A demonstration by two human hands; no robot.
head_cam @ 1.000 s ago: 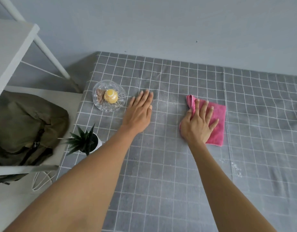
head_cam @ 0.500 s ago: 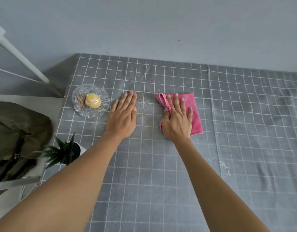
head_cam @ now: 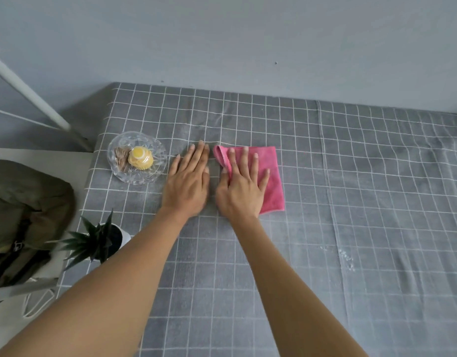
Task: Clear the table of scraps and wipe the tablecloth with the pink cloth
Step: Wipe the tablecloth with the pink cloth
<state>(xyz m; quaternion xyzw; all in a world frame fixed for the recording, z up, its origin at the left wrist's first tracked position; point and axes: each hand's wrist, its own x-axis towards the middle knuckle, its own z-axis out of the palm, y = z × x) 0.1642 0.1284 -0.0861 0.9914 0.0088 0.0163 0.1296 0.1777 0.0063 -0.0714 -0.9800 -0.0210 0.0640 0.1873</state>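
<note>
My right hand (head_cam: 241, 188) lies open and flat on the pink cloth (head_cam: 269, 176). My left hand (head_cam: 188, 182) rests open on the tablecloth (head_cam: 376, 202), just beside it. To wipe well, I should press evenly, go slowly, and miss the glass dish (head_cam: 119, 173) past my left hand.

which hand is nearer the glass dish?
Left. The left hand lies flat on the tablecloth just right of the glass dish; the right hand sits farther right, pressing the pink cloth.
</note>
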